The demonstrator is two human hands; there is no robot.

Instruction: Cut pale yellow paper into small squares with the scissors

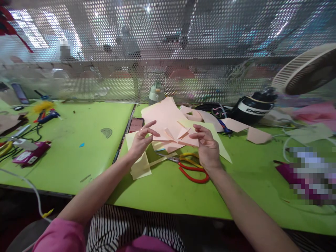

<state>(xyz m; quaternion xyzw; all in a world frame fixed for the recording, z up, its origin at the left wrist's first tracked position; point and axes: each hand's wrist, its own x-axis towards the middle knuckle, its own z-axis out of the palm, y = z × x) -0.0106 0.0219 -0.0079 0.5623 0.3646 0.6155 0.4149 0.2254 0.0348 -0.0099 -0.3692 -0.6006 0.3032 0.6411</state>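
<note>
Both hands — left hand point(141, 140) and right hand point(207, 147) — pinch the folded pink paper point(178, 137) just above the scissors point(190, 166); better keep each grip firm and creases aligned.

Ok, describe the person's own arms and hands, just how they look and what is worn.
Both forearms are bare from above the elbow down. A pink sleeve covers the left upper arm; the right arm shows no sleeve in view. The left hand and right hand wear no gloves. A thin ring may sit on a left finger, too small to confirm. No watch or bracelet shows.
</note>
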